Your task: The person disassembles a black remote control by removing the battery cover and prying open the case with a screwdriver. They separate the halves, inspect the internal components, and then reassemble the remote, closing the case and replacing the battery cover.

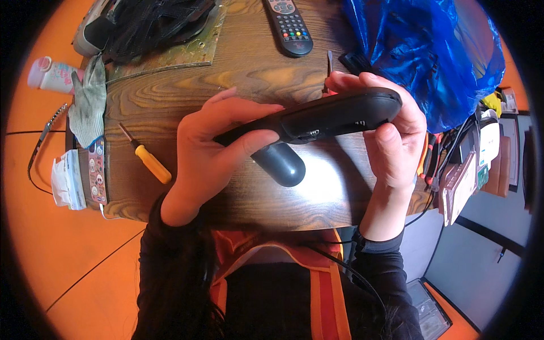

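A long black handheld device (334, 118) is raised above the wooden table, tilted with its right end higher. Small metal contacts or springs show in openings along its near side. My left hand (212, 141) is closed around its left end, thumb in front and fingers behind. At the right end, my right hand (396, 127) cups the device between thumb and fingers. Just below the device is a rounded, glossy black part (281, 165), its upper end hidden; I cannot tell whether it is joined to the device. Behind my right fingertips, a screwdriver (330, 65) is partly hidden.
A yellow-handled screwdriver (152, 163) lies left of my left hand. Farther back are a remote control (289, 28), a blue plastic bag (425, 56) and a board (170, 62) under black material. A grey glove (89, 105) and a phone (97, 170) line the left edge.
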Demonstrator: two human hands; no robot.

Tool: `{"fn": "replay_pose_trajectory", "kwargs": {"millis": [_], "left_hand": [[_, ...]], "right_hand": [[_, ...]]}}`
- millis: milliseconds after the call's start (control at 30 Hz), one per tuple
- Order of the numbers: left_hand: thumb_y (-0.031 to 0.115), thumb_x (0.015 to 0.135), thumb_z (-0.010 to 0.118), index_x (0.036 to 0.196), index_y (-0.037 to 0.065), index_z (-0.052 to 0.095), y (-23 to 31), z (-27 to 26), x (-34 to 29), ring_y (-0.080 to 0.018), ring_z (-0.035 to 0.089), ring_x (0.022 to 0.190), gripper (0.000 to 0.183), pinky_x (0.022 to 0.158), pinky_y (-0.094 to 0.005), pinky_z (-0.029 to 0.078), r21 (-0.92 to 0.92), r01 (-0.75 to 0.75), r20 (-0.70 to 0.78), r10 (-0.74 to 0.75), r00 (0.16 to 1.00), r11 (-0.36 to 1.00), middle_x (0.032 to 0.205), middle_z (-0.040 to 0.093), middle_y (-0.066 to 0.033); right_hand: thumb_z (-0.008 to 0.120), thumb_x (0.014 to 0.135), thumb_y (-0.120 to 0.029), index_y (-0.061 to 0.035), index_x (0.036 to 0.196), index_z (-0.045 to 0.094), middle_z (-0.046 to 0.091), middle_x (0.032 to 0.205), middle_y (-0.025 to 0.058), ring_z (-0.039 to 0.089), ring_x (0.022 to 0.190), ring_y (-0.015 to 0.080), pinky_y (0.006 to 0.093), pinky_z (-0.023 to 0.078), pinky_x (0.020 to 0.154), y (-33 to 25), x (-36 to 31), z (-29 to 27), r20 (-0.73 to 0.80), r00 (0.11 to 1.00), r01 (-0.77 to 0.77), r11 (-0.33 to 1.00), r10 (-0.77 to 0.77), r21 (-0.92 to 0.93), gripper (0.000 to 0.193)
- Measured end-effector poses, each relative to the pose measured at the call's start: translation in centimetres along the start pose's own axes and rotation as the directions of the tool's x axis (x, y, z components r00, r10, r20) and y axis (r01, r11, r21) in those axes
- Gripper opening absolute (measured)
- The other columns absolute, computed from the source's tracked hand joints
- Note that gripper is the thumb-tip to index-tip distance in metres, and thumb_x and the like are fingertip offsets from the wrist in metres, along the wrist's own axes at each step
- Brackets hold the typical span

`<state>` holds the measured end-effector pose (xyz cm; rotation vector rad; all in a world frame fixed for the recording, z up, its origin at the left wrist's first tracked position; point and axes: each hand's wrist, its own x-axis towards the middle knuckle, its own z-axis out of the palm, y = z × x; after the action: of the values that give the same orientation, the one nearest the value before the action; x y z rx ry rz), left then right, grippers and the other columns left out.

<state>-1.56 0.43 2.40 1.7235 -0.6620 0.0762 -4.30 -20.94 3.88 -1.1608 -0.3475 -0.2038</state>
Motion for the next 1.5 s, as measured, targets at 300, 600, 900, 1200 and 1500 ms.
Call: {"fn": "replay_pose_trajectory", "kwargs": {"millis": [300,600,900,1200,1500], "left_hand": [[0.008,0.072,0.07,0.104,0.005,0.061,0.7,0.7,-0.8,-0.0138,0.063,0.075,0.033,0.081,-0.0287,0.046,-0.206,0.223,0.08,-0.211,0.974,0.953,0.086,0.066,-0.0076],[0.008,0.076,0.065,0.102,-0.001,0.06,0.9,0.0,-0.2,-0.0107,0.059,0.082,0.029,0.077,-0.0244,0.045,-0.529,0.576,0.414,-0.403,0.817,0.624,0.091,0.065,-0.0059],[0.012,0.081,0.058,0.112,-0.002,0.055,0.9,-0.1,0.3,-0.0105,0.058,0.08,0.034,0.078,-0.0239,0.044,-0.53,0.728,0.609,-0.402,0.683,0.435,0.091,0.064,-0.0067],[0.015,0.087,0.054,0.136,-0.003,0.025,0.9,-0.6,0.2,-0.0092,0.055,0.077,0.059,0.074,-0.0231,0.044,-0.456,0.582,0.699,-0.134,0.703,0.673,0.104,0.058,-0.0111],[0.024,0.093,0.04,0.119,-0.003,0.043,0.9,-0.9,0.0,-0.0043,0.045,0.064,0.037,0.06,-0.0176,0.038,-0.436,0.714,0.781,-0.165,0.603,0.548,0.091,0.057,-0.0062]], "right_hand": [[0.063,0.079,-0.006,0.006,0.103,0.059,0.064,0.087,0.008,0.059,0.078,0.0126,0.0245,0.046,0.075,-0.1,-0.4,-0.6,-0.193,0.98,0.027,0.998,-0.039,-0.065,0.027],[0.068,0.069,-0.052,-0.0047,0.135,0.026,0.047,0.121,0.0251,0.053,0.107,0.0356,0.0453,0.046,0.089,-0.2,0.2,0.6,-0.001,0.995,-0.099,0.994,0.099,0.047,0.091],[0.077,0.065,-0.015,-0.0041,0.122,0.036,0.056,0.105,0.0175,0.058,0.096,0.0267,0.0384,0.048,0.085,0.2,0.2,0.4,-0.01,0.995,-0.096,0.98,0.099,0.176,0.071],[0.064,0.081,-0.035,-0.0055,0.107,0.039,0.055,0.095,0.0131,0.057,0.082,0.0183,0.0299,0.049,0.074,0.5,0.2,-0.4,-0.021,0.998,-0.061,0.996,0.06,-0.069,0.047],[0.052,0.088,-0.034,0.0052,0.11,0.05,0.061,0.097,0.023,0.063,0.087,0.0309,0.0389,0.051,0.078,-0.1,0.2,-0.1,-0.026,0.98,-0.199,0.979,0.198,-0.042,0.046]]}}
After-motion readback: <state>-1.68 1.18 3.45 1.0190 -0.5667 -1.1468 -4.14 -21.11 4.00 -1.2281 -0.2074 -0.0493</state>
